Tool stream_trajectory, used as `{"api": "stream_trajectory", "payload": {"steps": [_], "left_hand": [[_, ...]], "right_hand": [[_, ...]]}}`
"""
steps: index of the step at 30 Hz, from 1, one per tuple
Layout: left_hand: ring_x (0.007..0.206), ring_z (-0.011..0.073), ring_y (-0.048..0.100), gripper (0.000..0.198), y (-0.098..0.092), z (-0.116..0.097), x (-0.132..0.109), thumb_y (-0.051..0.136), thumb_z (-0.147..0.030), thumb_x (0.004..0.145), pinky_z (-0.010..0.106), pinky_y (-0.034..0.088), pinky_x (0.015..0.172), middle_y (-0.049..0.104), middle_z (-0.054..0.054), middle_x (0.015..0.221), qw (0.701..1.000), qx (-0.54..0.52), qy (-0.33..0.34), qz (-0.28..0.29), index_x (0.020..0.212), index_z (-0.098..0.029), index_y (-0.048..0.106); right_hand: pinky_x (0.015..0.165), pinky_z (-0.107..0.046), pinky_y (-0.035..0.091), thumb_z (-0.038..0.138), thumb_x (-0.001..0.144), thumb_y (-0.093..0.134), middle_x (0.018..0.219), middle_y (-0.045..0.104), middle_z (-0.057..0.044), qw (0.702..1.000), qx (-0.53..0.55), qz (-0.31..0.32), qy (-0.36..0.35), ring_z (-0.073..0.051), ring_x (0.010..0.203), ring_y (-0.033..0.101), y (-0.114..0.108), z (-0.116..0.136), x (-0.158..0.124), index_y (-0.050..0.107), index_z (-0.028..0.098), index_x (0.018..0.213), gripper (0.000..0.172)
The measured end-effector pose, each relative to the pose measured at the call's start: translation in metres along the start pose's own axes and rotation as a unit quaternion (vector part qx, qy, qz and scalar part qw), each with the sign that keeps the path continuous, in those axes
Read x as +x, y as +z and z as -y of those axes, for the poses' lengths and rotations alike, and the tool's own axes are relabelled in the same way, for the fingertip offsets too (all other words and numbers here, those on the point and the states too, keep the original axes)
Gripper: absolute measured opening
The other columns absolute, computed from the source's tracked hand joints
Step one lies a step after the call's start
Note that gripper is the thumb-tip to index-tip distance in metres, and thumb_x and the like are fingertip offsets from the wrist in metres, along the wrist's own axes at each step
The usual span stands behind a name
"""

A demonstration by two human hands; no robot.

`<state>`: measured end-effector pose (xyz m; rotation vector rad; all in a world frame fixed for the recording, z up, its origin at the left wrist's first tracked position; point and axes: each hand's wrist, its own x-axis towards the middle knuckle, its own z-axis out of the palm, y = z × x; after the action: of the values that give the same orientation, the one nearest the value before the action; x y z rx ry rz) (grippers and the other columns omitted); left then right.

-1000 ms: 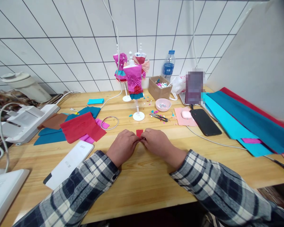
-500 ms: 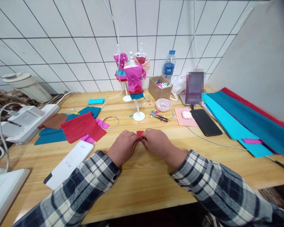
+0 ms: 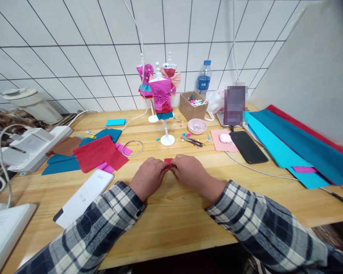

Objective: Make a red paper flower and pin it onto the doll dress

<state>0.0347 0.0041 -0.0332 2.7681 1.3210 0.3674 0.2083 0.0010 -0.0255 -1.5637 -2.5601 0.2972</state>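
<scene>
A small piece of red crepe paper (image 3: 168, 161) is pinched between my two hands, just above the wooden table. My left hand (image 3: 150, 177) has its fingertips closed on the paper's left side. From the other side my right hand (image 3: 190, 171) grips it with thumb and forefinger. Most of the paper's lower edge is hidden by my fingers. Right beyond my hands stands a small white dress form (image 3: 162, 95) in a magenta paper top with a pleated rosette, a red flower and a teal skirt. Two more dressed forms stand behind it.
Thread snips (image 3: 191, 141), a pink bowl (image 3: 197, 126) of shiny bits and a cardboard box (image 3: 193, 106) of scraps lie beyond my right hand. Colored paper sheets (image 3: 94, 152) are on the left, near a white power bank (image 3: 84, 198). A black phone (image 3: 248, 147) and long paper strips (image 3: 303, 137) are at right.
Hardly anything differs. Both hands keep their pinch on the red paper in the same place, and the whole view has shifted very slightly.
</scene>
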Motion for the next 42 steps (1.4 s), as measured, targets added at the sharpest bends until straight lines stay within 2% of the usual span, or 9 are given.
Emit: {"api": "stream_trajectory", "payload": {"steps": [9, 14, 19, 24, 28, 34, 42], "left_hand": [[0.086, 0.0204, 0.056, 0.022, -0.0037, 0.0006, 0.0014, 0.049, -0.020, 0.090, 0.036, 0.044, 0.081, 0.067, 0.007, 0.086, 0.999, -0.015, 0.048, -0.018, 0.090, -0.020, 0.071], [0.081, 0.0204, 0.058, 0.023, -0.0033, 0.0004, 0.0011, 0.047, -0.024, 0.091, 0.036, 0.044, 0.078, 0.069, 0.006, 0.083, 0.999, -0.010, 0.034, -0.004, 0.092, -0.019, 0.069], [0.080, 0.0207, 0.059, 0.023, -0.0010, 0.0005, 0.0010, 0.048, -0.027, 0.092, 0.035, 0.044, 0.076, 0.069, 0.006, 0.082, 1.000, 0.002, 0.017, 0.005, 0.096, -0.019, 0.068], [0.083, 0.0209, 0.056, 0.023, -0.0023, 0.0004, 0.0020, 0.047, -0.024, 0.091, 0.036, 0.044, 0.079, 0.067, 0.007, 0.084, 0.999, 0.006, 0.033, -0.005, 0.090, -0.018, 0.070], [0.085, 0.0207, 0.057, 0.023, -0.0035, 0.0004, 0.0024, 0.047, -0.021, 0.091, 0.036, 0.044, 0.081, 0.068, 0.007, 0.087, 0.999, 0.001, 0.052, -0.005, 0.091, -0.018, 0.069], [0.079, 0.0214, 0.059, 0.024, -0.0009, 0.0012, 0.0008, 0.046, -0.028, 0.093, 0.035, 0.045, 0.074, 0.070, 0.006, 0.084, 1.000, -0.002, 0.015, 0.006, 0.098, -0.019, 0.068], [0.083, 0.0217, 0.058, 0.025, -0.0027, -0.0001, 0.0031, 0.046, -0.025, 0.092, 0.036, 0.045, 0.080, 0.069, 0.007, 0.084, 0.999, 0.006, 0.030, 0.013, 0.092, -0.017, 0.069]], "right_hand": [[0.068, -0.026, 0.038, 0.030, 0.093, 0.044, 0.090, 0.063, -0.005, 1.000, 0.019, -0.015, 0.005, -0.017, 0.082, 0.058, 0.0006, 0.0008, -0.0018, 0.063, 0.019, 0.095, 0.022], [0.070, -0.027, 0.038, 0.033, 0.093, 0.044, 0.090, 0.063, -0.006, 1.000, 0.005, 0.011, 0.004, -0.017, 0.083, 0.059, -0.0002, 0.0000, -0.0004, 0.065, 0.018, 0.092, 0.025], [0.070, -0.027, 0.038, 0.031, 0.093, 0.043, 0.088, 0.063, -0.006, 1.000, 0.013, 0.001, -0.007, -0.017, 0.083, 0.059, 0.0011, -0.0010, -0.0002, 0.065, 0.017, 0.091, 0.026], [0.065, -0.026, 0.036, 0.030, 0.092, 0.044, 0.088, 0.063, -0.004, 1.000, 0.017, -0.024, -0.005, -0.016, 0.079, 0.058, 0.0034, -0.0016, -0.0010, 0.064, 0.018, 0.091, 0.023], [0.064, -0.026, 0.035, 0.031, 0.093, 0.044, 0.086, 0.062, -0.005, 1.000, 0.009, -0.014, -0.005, -0.017, 0.078, 0.058, 0.0030, -0.0018, -0.0004, 0.066, 0.018, 0.090, 0.026], [0.067, -0.027, 0.037, 0.031, 0.093, 0.043, 0.087, 0.063, -0.006, 1.000, 0.010, -0.007, -0.006, -0.017, 0.081, 0.058, 0.0034, -0.0031, 0.0009, 0.066, 0.018, 0.089, 0.027], [0.067, -0.027, 0.038, 0.032, 0.093, 0.045, 0.089, 0.064, -0.006, 1.000, 0.018, -0.010, 0.002, -0.017, 0.081, 0.059, 0.0028, -0.0024, -0.0006, 0.067, 0.019, 0.095, 0.026]]}}
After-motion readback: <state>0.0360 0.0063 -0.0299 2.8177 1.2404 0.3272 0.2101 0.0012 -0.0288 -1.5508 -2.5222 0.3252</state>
